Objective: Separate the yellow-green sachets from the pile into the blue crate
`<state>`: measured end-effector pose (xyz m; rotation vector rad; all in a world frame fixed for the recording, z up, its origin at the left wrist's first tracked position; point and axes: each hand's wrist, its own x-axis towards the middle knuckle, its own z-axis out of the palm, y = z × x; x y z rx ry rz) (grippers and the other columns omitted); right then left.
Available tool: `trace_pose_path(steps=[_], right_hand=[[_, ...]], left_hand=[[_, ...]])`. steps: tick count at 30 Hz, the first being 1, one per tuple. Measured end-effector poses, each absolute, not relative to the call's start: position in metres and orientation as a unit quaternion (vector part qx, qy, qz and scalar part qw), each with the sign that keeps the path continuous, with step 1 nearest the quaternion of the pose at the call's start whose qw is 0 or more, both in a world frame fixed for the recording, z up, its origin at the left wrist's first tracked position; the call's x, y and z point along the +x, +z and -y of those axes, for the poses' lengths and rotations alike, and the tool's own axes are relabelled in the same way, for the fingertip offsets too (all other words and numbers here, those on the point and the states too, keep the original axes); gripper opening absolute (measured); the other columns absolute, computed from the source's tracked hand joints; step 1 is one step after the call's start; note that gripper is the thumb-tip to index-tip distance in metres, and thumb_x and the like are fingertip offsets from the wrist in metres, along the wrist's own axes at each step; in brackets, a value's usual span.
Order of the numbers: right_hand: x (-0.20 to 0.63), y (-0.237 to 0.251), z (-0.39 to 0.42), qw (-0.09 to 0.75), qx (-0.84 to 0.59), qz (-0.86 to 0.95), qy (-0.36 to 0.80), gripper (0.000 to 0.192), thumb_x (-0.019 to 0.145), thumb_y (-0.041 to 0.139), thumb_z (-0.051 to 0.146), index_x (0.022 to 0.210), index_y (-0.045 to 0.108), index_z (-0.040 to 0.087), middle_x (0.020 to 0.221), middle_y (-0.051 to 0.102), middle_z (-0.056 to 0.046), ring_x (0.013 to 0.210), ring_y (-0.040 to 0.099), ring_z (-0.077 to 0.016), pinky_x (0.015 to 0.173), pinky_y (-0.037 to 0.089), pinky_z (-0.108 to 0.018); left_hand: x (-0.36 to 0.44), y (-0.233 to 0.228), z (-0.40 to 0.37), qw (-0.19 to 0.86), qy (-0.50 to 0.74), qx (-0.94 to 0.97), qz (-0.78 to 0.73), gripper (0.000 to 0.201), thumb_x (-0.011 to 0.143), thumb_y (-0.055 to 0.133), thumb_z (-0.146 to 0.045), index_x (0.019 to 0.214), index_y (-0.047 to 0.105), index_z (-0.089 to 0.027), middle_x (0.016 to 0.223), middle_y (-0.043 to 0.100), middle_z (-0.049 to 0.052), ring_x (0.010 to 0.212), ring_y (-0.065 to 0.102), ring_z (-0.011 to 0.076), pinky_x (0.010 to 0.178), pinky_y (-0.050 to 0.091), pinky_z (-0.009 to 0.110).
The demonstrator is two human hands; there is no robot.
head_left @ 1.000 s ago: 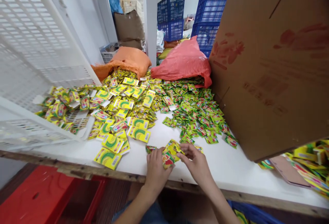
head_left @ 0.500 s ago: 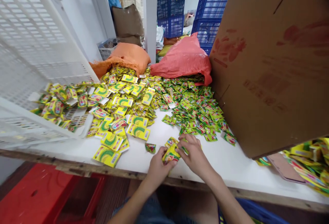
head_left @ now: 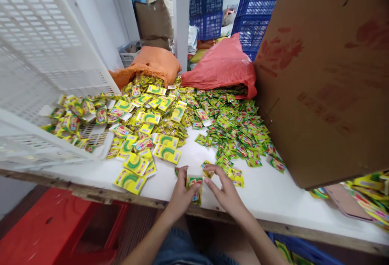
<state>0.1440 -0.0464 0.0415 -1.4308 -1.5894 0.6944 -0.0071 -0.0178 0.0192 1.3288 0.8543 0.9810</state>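
A small yellow-and-green candy box (head_left: 195,194) with a white flap raised at its upper end is in my left hand (head_left: 181,192), pinched between thumb and fingers above the table's front edge. My right hand (head_left: 224,188) is just right of the box, thumb and index finger apart. A yellow sachet (head_left: 208,172) shows in that gap, seemingly lying on the table behind. Beyond the right fingers lies another yellow sachet (head_left: 236,177). A small green sachet (head_left: 176,171) is mostly hidden behind my left fingers.
Flat yellow boxes (head_left: 130,180) lie left of my hands, green sachets (head_left: 234,127) ahead right. Orange (head_left: 161,62) and red (head_left: 221,66) sacks stand behind. A white crate (head_left: 54,143) flanks the left, a large carton (head_left: 319,95) the right. A red stool (head_left: 39,224) is below.
My right hand has drawn away from the box, its fingers parting. The box has turned more upright in my left hand, and its white flap now shows. The view has shifted slightly.
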Motion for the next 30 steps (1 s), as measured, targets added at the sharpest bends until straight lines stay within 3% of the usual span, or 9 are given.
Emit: trace_pose_path(steps=[3, 5, 9, 12, 14, 18, 23, 30], right_hand=[[0.138, 0.02, 0.051, 0.515, -0.564, 0.547, 0.344, 0.026, 0.081, 0.053, 0.034, 0.104, 0.052, 0.021, 0.097, 0.062, -0.007, 0.09, 0.059, -0.0193, 0.082, 0.046, -0.034], [0.132, 0.009, 0.053, 0.539, -0.554, 0.516, 0.369, 0.027, 0.082, 0.053, 0.035, 0.104, 0.052, 0.02, 0.093, 0.062, -0.006, 0.085, 0.059, -0.0183, 0.078, 0.048, -0.032], [0.125, 0.007, 0.051, 0.522, -0.547, 0.531, 0.383, 0.021, 0.084, 0.051, 0.034, 0.096, 0.059, 0.02, 0.09, 0.064, -0.005, 0.087, 0.058, -0.0187, 0.08, 0.045, -0.032], [0.124, 0.014, 0.046, 0.517, -0.547, 0.561, 0.344, 0.018, 0.084, 0.05, 0.033, 0.082, 0.063, 0.019, 0.087, 0.064, -0.004, 0.09, 0.057, -0.0192, 0.085, 0.042, -0.033], [0.122, 0.016, 0.044, 0.537, -0.559, 0.551, 0.31, 0.017, 0.084, 0.051, 0.032, 0.083, 0.062, 0.019, 0.086, 0.063, -0.005, 0.087, 0.057, -0.0187, 0.084, 0.043, -0.033], [0.117, 0.016, 0.048, 0.557, -0.568, 0.536, 0.281, 0.023, 0.084, 0.05, 0.03, 0.102, 0.059, 0.02, 0.095, 0.063, -0.007, 0.087, 0.058, -0.0185, 0.079, 0.046, -0.032], [0.114, 0.019, 0.055, 0.521, -0.552, 0.592, 0.271, 0.019, 0.084, 0.049, 0.028, 0.095, 0.063, 0.022, 0.1, 0.061, -0.007, 0.098, 0.055, -0.0202, 0.085, 0.043, -0.034], [0.109, 0.026, 0.048, 0.522, -0.585, 0.561, 0.265, 0.016, 0.082, 0.051, 0.032, 0.087, 0.061, 0.019, 0.081, 0.062, -0.004, 0.076, 0.053, -0.0167, 0.07, 0.044, -0.029]], left_hand=[[-0.008, 0.018, 0.02, 0.612, 0.43, 0.551, -0.369, 0.049, 0.079, 0.055, -0.019, 0.115, 0.022, -0.024, 0.107, 0.057, 0.006, 0.092, 0.059, 0.0155, 0.085, 0.044, 0.032], [-0.011, 0.017, 0.022, 0.595, 0.427, 0.567, -0.376, 0.045, 0.078, 0.056, -0.021, 0.113, 0.026, -0.024, 0.105, 0.057, 0.005, 0.092, 0.059, 0.0156, 0.084, 0.044, 0.031], [-0.023, 0.02, 0.019, 0.543, 0.377, 0.634, -0.4, 0.018, 0.082, 0.051, -0.03, 0.096, 0.049, -0.019, 0.089, 0.059, 0.003, 0.084, 0.058, 0.0164, 0.077, 0.045, 0.028], [-0.029, 0.023, 0.013, 0.52, 0.376, 0.651, -0.406, 0.017, 0.082, 0.049, -0.031, 0.084, 0.058, -0.017, 0.085, 0.061, 0.004, 0.083, 0.058, 0.017, 0.077, 0.045, 0.028], [-0.028, 0.024, 0.009, 0.53, 0.411, 0.628, -0.395, 0.016, 0.08, 0.053, -0.029, 0.089, 0.058, -0.017, 0.091, 0.062, 0.005, 0.089, 0.058, 0.0178, 0.081, 0.045, 0.029], [-0.028, 0.025, 0.007, 0.567, 0.453, 0.585, -0.362, 0.023, 0.079, 0.056, -0.026, 0.1, 0.056, -0.017, 0.096, 0.062, 0.007, 0.094, 0.059, 0.0185, 0.086, 0.045, 0.032], [-0.033, 0.033, 0.009, 0.553, 0.415, 0.631, -0.353, 0.017, 0.079, 0.056, -0.028, 0.087, 0.063, -0.016, 0.101, 0.063, 0.01, 0.099, 0.057, 0.0209, 0.09, 0.044, 0.034], [-0.026, 0.034, 0.008, 0.53, 0.424, 0.6, -0.424, 0.016, 0.075, 0.059, -0.027, 0.085, 0.064, -0.014, 0.087, 0.066, 0.007, 0.083, 0.061, 0.0183, 0.079, 0.048, 0.029]])
